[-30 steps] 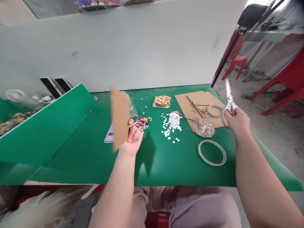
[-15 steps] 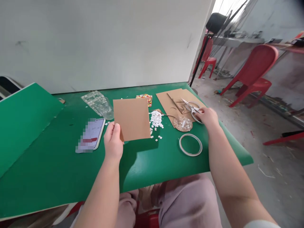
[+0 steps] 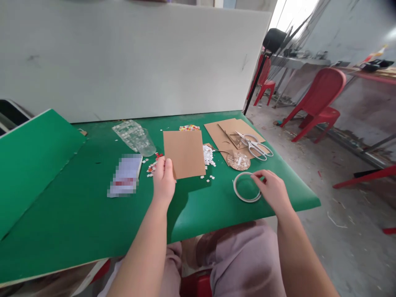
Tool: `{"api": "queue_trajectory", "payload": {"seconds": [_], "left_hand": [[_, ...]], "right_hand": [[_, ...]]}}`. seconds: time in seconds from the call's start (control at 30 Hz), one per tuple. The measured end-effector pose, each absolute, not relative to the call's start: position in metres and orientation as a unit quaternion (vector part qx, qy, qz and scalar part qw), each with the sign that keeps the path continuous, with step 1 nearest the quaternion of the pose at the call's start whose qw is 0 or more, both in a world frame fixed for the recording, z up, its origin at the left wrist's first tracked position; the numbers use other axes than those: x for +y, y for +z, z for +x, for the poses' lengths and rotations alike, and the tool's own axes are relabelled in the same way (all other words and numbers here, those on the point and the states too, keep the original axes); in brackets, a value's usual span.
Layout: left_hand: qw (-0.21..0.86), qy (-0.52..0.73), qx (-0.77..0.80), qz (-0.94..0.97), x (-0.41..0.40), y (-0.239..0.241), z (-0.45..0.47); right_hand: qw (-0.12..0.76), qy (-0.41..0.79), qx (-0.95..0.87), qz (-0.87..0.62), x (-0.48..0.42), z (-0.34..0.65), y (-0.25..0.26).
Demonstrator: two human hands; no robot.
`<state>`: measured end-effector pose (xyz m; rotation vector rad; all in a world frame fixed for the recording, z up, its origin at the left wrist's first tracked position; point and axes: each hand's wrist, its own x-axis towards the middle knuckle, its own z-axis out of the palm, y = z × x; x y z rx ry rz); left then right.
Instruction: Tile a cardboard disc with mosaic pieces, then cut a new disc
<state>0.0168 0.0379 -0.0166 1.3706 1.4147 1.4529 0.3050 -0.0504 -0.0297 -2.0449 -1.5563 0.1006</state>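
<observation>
Left hand (image 3: 163, 177), at the centre of the frame: the forearm rose from the lower edge, the wrist was roughly upright, and the thumb lay along the near face of a square of brown cardboard (image 3: 185, 152). The hand was closed on the square at its lower left corner, so that the sheet stood raised above the green table (image 3: 93, 231), extending to the right of the fingers with its broad face toward the viewer.

Right hand (image 3: 272, 187), right of centre: the forearm entered from the lower right and the hand pointed to the left, palm down, with thumb and forefinger drawn close together. Their tips met the upper right rim of a pale ring-shaped coil (image 3: 247, 200), which lay flat on the table, left of and below the fingertips; whether they gripped the rim or merely touched it could not be told at this scale.

Above the right hand, scissors (image 3: 255, 148) rested partly over larger cardboard sheets (image 3: 216, 128), a round mosaic piece (image 3: 238, 161) lying just to their left. White tiles (image 3: 208, 154) were heaped beside the square's right edge, coloured tiles (image 3: 151, 168) beside its left; a clear bag (image 3: 134, 138) lay farther toward the upper left.
</observation>
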Motion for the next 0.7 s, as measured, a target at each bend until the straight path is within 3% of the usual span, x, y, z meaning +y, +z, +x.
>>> {"api": "queue_trajectory", "payload": {"seconds": [0.17,0.27,0.53,0.7], "left_hand": [[0.333,0.635,0.533,0.449,0.038,-0.012,0.022],[0.320,0.657,0.538,0.420,0.040,-0.010,0.015],[0.354,0.636,0.531,0.434,0.030,-0.008,-0.005],[0.194,0.540,0.614,0.542,0.025,-0.003,-0.016]], "right_hand": [[0.371,0.028,-0.634,-0.677,-0.017,0.234,0.037],[0.381,0.039,-0.705,-0.596,-0.005,0.181,0.060],[0.384,0.119,-0.754,-0.520,-0.006,0.136,0.044],[0.354,0.123,-0.763,-0.526,-0.013,0.130,0.042]]}}
